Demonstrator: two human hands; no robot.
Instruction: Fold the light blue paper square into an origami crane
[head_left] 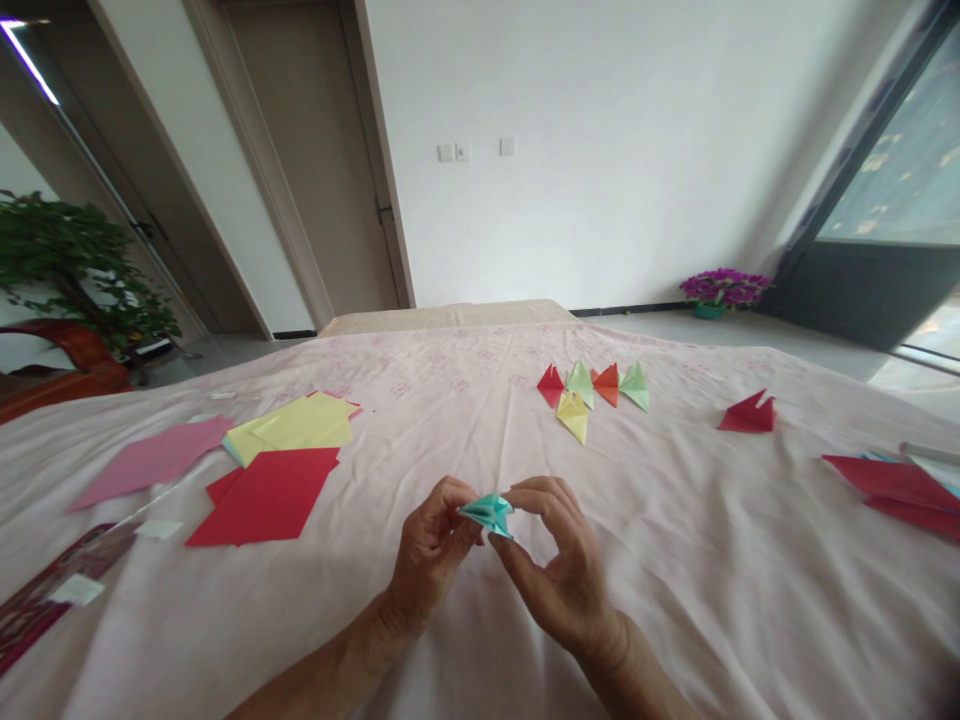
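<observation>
A small folded teal paper figure is held between my two hands, above the cloth near the table's front. My left hand pinches its left end between thumb and fingers. On the other side, my right hand grips its right end with thumb and fingertips. Several finished-looking folded paper figures stand beyond my hands: a red one, a yellow one, an orange one and a pale green one. Another dark red folded figure sits apart to the right.
Red paper sheets, yellow sheets and a pink sheet lie at left. A maroon patterned packet is at the left edge. More red paper lies far right. The pink tablecloth is wrinkled.
</observation>
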